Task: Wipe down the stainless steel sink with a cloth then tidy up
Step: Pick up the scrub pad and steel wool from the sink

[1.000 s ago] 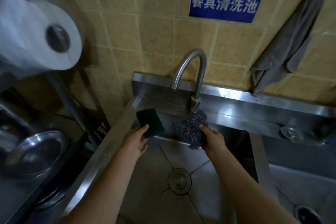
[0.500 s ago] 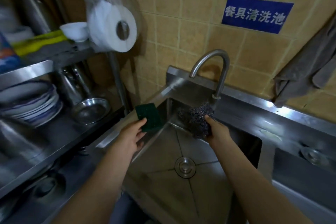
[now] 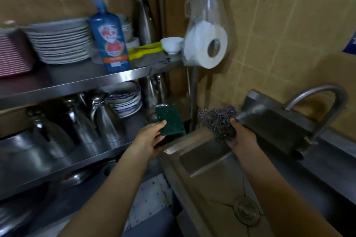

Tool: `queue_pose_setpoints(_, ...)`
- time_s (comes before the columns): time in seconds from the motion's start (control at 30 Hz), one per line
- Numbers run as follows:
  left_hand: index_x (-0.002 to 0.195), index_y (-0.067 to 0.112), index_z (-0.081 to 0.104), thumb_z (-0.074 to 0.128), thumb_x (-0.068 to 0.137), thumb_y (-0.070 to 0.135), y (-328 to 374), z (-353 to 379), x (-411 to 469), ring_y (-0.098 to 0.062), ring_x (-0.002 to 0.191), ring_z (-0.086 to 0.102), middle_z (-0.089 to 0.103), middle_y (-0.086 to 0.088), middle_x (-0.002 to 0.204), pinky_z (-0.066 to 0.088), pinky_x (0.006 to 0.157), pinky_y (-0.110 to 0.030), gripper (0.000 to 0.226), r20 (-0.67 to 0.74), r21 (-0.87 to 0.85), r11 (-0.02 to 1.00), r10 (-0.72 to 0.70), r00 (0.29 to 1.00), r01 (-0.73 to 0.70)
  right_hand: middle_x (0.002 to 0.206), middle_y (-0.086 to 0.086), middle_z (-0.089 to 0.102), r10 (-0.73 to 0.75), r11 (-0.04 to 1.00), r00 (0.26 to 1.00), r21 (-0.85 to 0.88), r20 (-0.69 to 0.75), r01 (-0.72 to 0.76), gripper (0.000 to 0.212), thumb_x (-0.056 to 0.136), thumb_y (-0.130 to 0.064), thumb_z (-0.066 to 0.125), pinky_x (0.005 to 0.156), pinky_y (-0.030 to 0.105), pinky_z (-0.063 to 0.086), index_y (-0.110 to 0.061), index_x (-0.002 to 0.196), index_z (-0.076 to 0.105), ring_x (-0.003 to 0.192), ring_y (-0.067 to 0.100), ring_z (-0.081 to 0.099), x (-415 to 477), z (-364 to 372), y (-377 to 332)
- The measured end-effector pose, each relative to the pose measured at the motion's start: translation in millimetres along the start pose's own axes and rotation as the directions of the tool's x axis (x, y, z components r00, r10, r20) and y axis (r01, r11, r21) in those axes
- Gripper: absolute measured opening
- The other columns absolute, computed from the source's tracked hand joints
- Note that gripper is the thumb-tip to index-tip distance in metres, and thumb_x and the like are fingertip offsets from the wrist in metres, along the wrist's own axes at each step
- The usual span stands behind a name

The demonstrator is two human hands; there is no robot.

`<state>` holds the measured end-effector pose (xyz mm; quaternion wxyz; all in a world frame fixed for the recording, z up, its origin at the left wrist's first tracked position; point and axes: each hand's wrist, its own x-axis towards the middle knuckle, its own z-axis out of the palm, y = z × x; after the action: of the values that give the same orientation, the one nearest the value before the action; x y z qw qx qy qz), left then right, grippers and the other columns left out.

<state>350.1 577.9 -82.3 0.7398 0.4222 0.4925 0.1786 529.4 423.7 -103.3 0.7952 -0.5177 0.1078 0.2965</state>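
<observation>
My left hand (image 3: 149, 138) grips a dark green scouring pad (image 3: 169, 120) by its lower edge, held up beyond the sink's left rim, in front of the steel shelves. My right hand (image 3: 241, 134) holds a wad of grey steel wool (image 3: 218, 121) above the back left corner of the stainless steel sink (image 3: 194, 140). The sink's basin and round drain (image 3: 246, 209) lie below my right forearm. The curved faucet (image 3: 327, 100) stands at the right, behind the steel wool.
A two-level steel shelf rack (image 3: 81, 82) fills the left, with stacked plates (image 3: 59, 42), a blue detergent bottle (image 3: 110, 40), a white bowl (image 3: 172, 44), yellow gloves (image 3: 144, 51), kettles (image 3: 104, 119) and bowls (image 3: 125, 98). A paper roll (image 3: 206, 44) hangs in a plastic bag by the tiled wall.
The view has swung left, from the sink and wall sign to the shelves. Both hands have moved left with it, still holding the pad and the steel wool.
</observation>
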Motion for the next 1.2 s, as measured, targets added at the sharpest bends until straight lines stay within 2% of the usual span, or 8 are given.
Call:
queue_pose_setpoints(0.2, 0.083, 0.025, 0.057, 0.065, 0.083, 0.035, 39.3, -49.5, 27.9, -0.013, 0.089, 0.053, 0.060, 0.006, 0.097, 0.036, 0.091, -0.035, 0.013, -0.085, -0.007, 0.998, 0.056, 0.995, -0.057, 0.121, 0.008, 0.057, -0.013, 0.995, 0.997, -0.098, 0.075, 0.020, 0.046, 0.086, -0.016, 0.065, 0.081, 0.037, 0.049, -0.004, 0.127, 0.048, 0.114, 0.030, 0.055, -0.3, 89.2, 17.8)
queue_pose_setpoints(0.47, 0.076, 0.022, 0.051, 0.061, 0.085, 0.036, 107.5, -109.2, 53.0, -0.010, 0.051, 0.047, 0.057, 0.007, 0.070, 0.033, 0.049, -0.023, 0.019, -0.178, -0.043, 0.983, 0.168, 0.969, -0.179, 0.120, 0.017, 0.060, 0.058, 0.996, 0.971, -0.077, 0.231, -0.041, 0.023, 0.083, -0.011, 0.068, 0.086, 0.048, 0.051, -0.008, 0.101, 0.053, 0.109, 0.035, 0.058, 1.9, 188.9, 42.1)
queue_pose_setpoints(0.57, 0.090, 0.022, 0.058, 0.058, 0.088, 0.033, 129.2, -136.2, 62.4, -0.004, 0.060, 0.054, 0.063, 0.004, 0.097, 0.038, 0.061, -0.022, 0.012, -0.215, -0.089, 0.971, 0.200, 0.956, -0.223, 0.116, 0.016, 0.060, 0.065, 0.996, 0.966, -0.069, 0.249, -0.049, 0.025, 0.081, -0.009, 0.070, 0.091, 0.054, 0.048, -0.005, 0.099, 0.053, 0.107, 0.036, 0.059, 1.9, 222.2, 51.4)
queue_pose_setpoints(0.7, 0.075, 0.017, 0.053, 0.057, 0.091, 0.023, 155.9, -164.3, 70.4, -0.001, 0.031, 0.053, 0.067, 0.004, 0.061, 0.035, 0.028, -0.012, 0.017, -0.275, -0.169, 0.935, 0.260, 0.926, -0.313, 0.110, 0.017, 0.061, 0.085, 0.991, 0.954, -0.121, 0.286, -0.052, 0.021, 0.079, -0.011, 0.073, 0.086, 0.054, 0.050, -0.010, 0.079, 0.051, 0.096, 0.033, 0.060, 2.8, 266.0, 65.8)
queue_pose_setpoints(0.8, 0.073, 0.013, 0.052, 0.055, 0.092, 0.018, 175.3, -184.0, 88.9, -0.002, 0.030, 0.052, 0.067, -0.005, 0.093, 0.043, 0.046, -0.007, 0.019, -0.327, -0.192, 0.911, 0.292, 0.899, -0.365, 0.110, 0.018, 0.063, 0.093, 0.987, 0.945, -0.150, 0.314, -0.047, 0.025, 0.077, -0.013, 0.075, 0.084, 0.052, 0.052, -0.004, 0.093, 0.058, 0.094, 0.033, 0.062, 5.7, 298.1, 76.6)
queue_pose_setpoints(0.9, 0.077, 0.013, 0.054, 0.061, 0.088, 0.022, 192.0, -205.1, 107.6, -0.007, 0.040, 0.056, 0.057, -0.009, 0.126, 0.046, 0.075, -0.019, 0.016, -0.393, -0.195, 0.902, 0.289, 0.873, -0.386, 0.112, 0.017, 0.064, 0.110, 0.985, 0.932, -0.164, 0.347, -0.055, 0.040, 0.078, -0.014, 0.074, 0.084, 0.054, 0.052, -0.002, 0.112, 0.058, 0.100, 0.034, 0.062, 7.8, 328.6, 86.4)
queue_pose_setpoints(1.07, 0.078, 0.006, 0.056, 0.063, 0.087, 0.018, 216.7, -221.5, 125.9, -0.016, 0.041, 0.057, 0.059, -0.013, 0.104, 0.052, 0.050, -0.025, 0.016, -0.438, -0.154, 0.917, 0.271, 0.857, -0.368, 0.104, 0.009, 0.062, 0.154, 0.979, 0.898, -0.186, 0.411, -0.082, 0.016, 0.080, -0.014, 0.072, 0.084, 0.045, 0.052, -0.015, 0.082, 0.056, 0.100, 0.029, 0.061, 13.8, 372.5, 100.2)
queue_pose_setpoints(1.2, 0.066, 0.005, 0.051, 0.070, 0.080, 0.022, 243.5, -235.8, 141.5, -0.015, 0.049, 0.052, 0.058, -0.013, 0.080, 0.046, 0.052, -0.021, 0.029, -0.561, 0.005, 0.932, 0.303, 0.770, -0.363, 0.104, 0.011, 0.064, 0.204, 0.972, 0.872, -0.198, 0.446, -0.126, 0.017, 0.082, -0.013, 0.070, 0.080, 0.042, 0.052, -0.012, 0.073, 0.055, 0.092, 0.028, 0.062, 26.7, 397.6, 108.1)
